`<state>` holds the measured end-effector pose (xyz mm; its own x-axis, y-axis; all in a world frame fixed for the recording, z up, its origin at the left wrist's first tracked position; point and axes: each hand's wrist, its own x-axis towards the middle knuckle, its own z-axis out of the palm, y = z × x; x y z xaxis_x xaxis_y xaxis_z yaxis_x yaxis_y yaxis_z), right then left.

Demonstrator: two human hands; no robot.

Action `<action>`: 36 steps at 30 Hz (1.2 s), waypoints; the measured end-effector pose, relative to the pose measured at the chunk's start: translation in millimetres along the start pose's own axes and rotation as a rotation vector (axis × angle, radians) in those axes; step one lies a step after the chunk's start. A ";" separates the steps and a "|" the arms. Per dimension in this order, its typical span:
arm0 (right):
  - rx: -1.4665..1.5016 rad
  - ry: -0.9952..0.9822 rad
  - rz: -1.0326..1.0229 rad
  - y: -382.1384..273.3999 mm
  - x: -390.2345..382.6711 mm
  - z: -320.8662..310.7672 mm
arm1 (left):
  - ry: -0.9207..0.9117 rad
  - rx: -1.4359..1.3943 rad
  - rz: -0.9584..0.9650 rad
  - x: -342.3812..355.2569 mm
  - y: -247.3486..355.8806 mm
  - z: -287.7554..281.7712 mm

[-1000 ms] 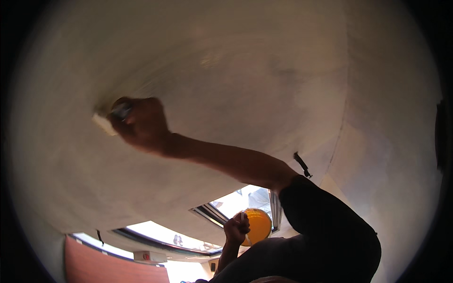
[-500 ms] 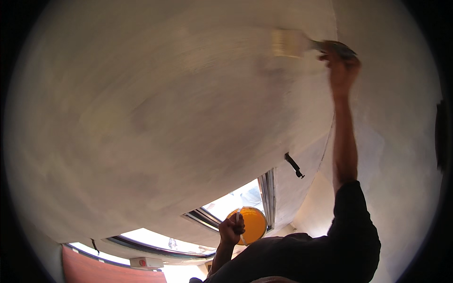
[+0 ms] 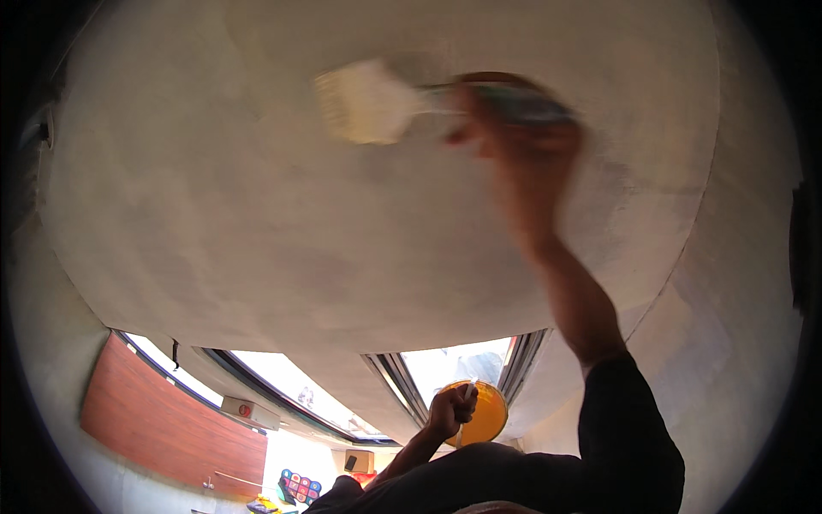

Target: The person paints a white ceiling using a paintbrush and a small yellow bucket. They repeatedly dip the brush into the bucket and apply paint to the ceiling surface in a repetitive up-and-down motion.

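My right hand [image 3: 527,154], blurred by motion, is raised high and closed around the dark handle of a wide paintbrush [image 3: 366,101]. Pale yellowish bristles point left, against or close to a grey plastered surface [image 3: 300,223]; I cannot tell whether they touch it. Low in the picture, near my chest, my left hand [image 3: 449,411] is a fist around the white handle of an orange-yellow bucket [image 3: 488,416]. What the bucket holds cannot be made out.
Behind the bucket is a bright window [image 3: 458,368] in a dark frame, with a longer window [image 3: 291,381] to its left. A reddish-brown panel [image 3: 171,420] and a white box [image 3: 250,412] are at lower left. A small dark fitting [image 3: 175,354] hangs near them.
My right hand has swept the paintbrush leftward across the surface, and its elbow is more bent. The view has shifted, showing more of the reddish-brown panel. My left hand keeps its hold on the bucket.
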<state>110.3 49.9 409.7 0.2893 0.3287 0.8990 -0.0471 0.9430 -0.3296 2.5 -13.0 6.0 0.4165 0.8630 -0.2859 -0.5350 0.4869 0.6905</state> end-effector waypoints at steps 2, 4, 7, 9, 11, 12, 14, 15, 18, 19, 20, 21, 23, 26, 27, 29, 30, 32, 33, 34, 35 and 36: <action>-0.020 -0.056 -0.177 30.7 -5.0 56.5 | 0.000 -0.038 0.002 1.8 -4.1 -6.2; -0.002 -0.105 -0.140 24.4 -5.8 89.9 | 0.030 -0.038 -0.023 -0.1 0.0 -3.3; -0.163 -0.090 -0.201 26.3 1.6 90.0 | 0.047 0.091 0.005 4.4 -2.5 -6.3; -0.138 -0.009 -0.369 49.2 15.3 65.4 | 0.000 0.288 0.070 -2.6 5.5 5.3; -0.109 -0.024 -0.166 43.9 20.2 20.1 | 0.065 0.416 0.104 -14.4 13.7 8.1; -0.110 0.039 -0.075 40.9 25.2 -13.3 | 0.075 0.450 0.106 -14.4 15.7 10.2; -0.055 0.195 -0.047 35.0 38.0 -88.2 | 0.071 0.434 0.084 -10.8 13.5 8.4; -0.183 0.272 -0.069 28.1 44.3 -129.3 | 0.056 0.464 0.078 -9.0 14.9 11.8; -0.435 0.435 -0.117 19.7 54.6 -241.4 | 0.062 0.553 0.072 -12.4 25.3 20.3; -0.505 0.490 -0.105 12.2 53.2 -269.4 | 0.066 0.551 0.065 -12.3 26.1 20.0; -0.540 0.539 -0.124 1.4 47.7 -289.1 | 0.063 0.572 0.063 -10.8 26.3 20.8; -0.576 0.587 -0.144 -10.2 42.2 -305.2 | 0.047 0.585 0.068 -10.3 25.7 20.5; -0.606 0.636 -0.164 -32.7 29.7 -323.0 | 0.013 0.592 0.083 -9.7 26.6 23.6; -0.572 0.598 -0.136 -55.9 1.0 -330.1 | 0.002 0.336 0.035 -4.9 28.3 19.6; -0.560 0.558 -0.115 -60.1 -13.2 -323.6 | 0.062 0.107 -0.041 -4.4 29.1 21.2; -0.532 0.472 -0.005 -68.9 -45.7 -314.0 | 0.070 0.067 -0.030 -7.1 33.7 31.4; -0.543 0.419 0.095 -73.2 -61.8 -299.6 | 0.044 0.057 -0.058 -5.2 35.5 31.0; -0.524 0.267 0.335 -76.4 -99.7 -293.6 | 0.021 0.011 -0.087 -3.6 39.0 35.9; -0.539 0.216 0.416 -74.5 -115.4 -281.3 | -0.018 0.016 -0.104 -3.8 43.0 38.6; -0.468 0.177 0.571 -73.7 -132.4 -275.1 | -0.065 -0.007 -0.108 -2.1 43.5 38.7; -0.374 0.112 0.612 -68.5 -149.0 -266.4 | -0.111 0.012 -0.108 -0.2 44.7 39.9; -0.391 0.071 0.713 -62.3 -163.3 -258.4 | -0.216 -0.036 -0.121 7.3 42.1 23.9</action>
<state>313.0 -76.3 209.0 0.3763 0.8263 0.4190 0.0907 0.4172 -0.9043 0.7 10.6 48.9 0.6247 0.7511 -0.2137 -0.4956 0.5928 0.6347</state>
